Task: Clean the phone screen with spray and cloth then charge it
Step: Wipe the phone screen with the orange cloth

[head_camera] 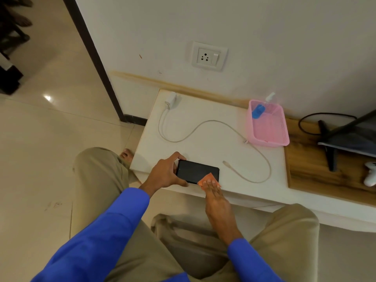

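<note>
The phone [196, 171] is lying screen-up at the white table's [203, 139] near edge, its left end sitting between the curled thumb and fingers of the left hand [165, 174]. The right hand [216, 198] is pressing an orange cloth [205, 181] under straight fingers onto the phone's near right corner, with the charger cable [203, 124] lying loose just beyond.

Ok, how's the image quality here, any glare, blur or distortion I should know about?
Head view: soft, even indoor light; one glare spot on the floor tiles; wide-angle bending curves the wall edge and table; the phone screen is dark without reflections; slight softness overall.
</note>
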Motion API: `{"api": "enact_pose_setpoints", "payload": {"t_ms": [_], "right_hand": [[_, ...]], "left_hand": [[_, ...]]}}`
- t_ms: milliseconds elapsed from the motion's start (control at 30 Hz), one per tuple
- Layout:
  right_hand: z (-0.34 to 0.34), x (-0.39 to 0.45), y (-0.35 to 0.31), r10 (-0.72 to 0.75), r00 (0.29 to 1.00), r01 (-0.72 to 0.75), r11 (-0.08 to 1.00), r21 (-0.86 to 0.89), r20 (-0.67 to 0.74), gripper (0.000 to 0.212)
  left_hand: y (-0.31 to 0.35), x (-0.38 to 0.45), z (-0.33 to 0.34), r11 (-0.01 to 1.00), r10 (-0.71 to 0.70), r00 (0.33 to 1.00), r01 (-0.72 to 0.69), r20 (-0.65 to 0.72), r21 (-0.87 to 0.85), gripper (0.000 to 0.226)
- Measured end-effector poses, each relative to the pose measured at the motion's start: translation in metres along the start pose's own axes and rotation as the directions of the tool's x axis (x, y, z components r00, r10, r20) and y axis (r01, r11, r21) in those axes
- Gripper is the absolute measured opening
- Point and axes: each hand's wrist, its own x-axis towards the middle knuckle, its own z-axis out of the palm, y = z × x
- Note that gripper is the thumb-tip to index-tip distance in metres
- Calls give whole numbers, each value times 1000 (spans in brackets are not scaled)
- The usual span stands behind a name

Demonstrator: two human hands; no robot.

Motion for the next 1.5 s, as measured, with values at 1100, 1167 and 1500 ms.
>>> {"api": "enact_pose_setpoints", "payload": {"t_ms": [1100, 1167, 1500], "right_hand": [[-50, 14, -11, 210, 957, -288, 742, 606, 198, 34], [-68, 30, -2, 380, 910, -365, 541, 757, 167, 26], [-19, 63, 0, 264, 964, -221, 871, 438, -40, 39]], "left_hand": [[-16, 9, -8, 999, 18, 995, -15, 96, -30, 81], [-16, 7, -9, 999, 26, 996, -21, 87, -49, 81], [-17, 4, -9, 997, 32, 997, -27, 71, -75, 80]]}}
